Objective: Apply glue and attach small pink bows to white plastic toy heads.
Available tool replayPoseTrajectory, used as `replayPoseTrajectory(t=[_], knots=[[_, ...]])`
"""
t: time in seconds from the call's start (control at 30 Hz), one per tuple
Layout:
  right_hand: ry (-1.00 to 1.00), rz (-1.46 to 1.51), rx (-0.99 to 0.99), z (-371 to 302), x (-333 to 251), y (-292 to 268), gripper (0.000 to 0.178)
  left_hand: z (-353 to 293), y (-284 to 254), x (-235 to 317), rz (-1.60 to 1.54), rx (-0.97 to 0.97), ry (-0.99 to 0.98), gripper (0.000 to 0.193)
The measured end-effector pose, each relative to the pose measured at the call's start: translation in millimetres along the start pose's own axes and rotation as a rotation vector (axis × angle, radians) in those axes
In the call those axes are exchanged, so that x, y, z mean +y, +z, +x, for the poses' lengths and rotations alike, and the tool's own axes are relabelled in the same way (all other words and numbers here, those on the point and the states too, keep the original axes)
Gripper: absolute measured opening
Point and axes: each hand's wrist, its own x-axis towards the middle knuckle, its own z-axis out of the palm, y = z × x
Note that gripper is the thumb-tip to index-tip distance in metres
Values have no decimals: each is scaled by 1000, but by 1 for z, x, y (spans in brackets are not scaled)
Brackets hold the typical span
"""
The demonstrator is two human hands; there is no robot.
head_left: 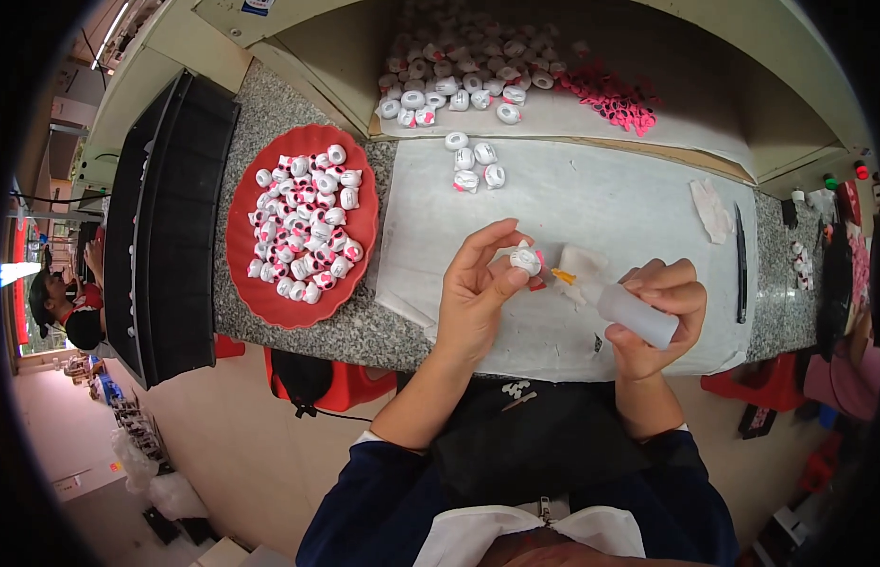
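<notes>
Between the thumb and fingers of my left hand [473, 298] is a small white cat-head piece [526, 259] with pink on its side. My right hand [674, 298] is wrapped round a translucent white squeeze bottle [638, 314]. The bottle lies tilted, and its orange-yellow nozzle [564, 276] points at the cat-head piece, close to its pink part. Whether the tip touches it I cannot tell. Beneath the nozzle, a folded white wipe [584, 262] rests on the white paper sheet [416, 241]. Several loose white pieces [484, 153] stand at the sheet's far edge.
Left of the sheet, a scalloped red plate [240, 203] holds many finished-looking cat heads, beside a black bin [180, 227]. A shelf at the back carries heaped white heads [459, 83] and pink bits [629, 109]. Black tweezers [741, 265] and crumpled tissue [711, 210] lie right. Other people sit at both sides.
</notes>
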Motion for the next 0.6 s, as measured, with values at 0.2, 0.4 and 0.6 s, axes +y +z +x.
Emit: replayPoseTrajectory(t=[0.2,0.4,0.6], knots=[[-26,-89,-71,-3,-2,0,45,0,-4,-3,8,-6,35,25],[-30,-104,-82,-5,-2,0,48,-2,-2,-2,28,-18,81,25],[-64,-84,-106,-5,-2,0,49,-2,0,-2,27,-68,130,24]])
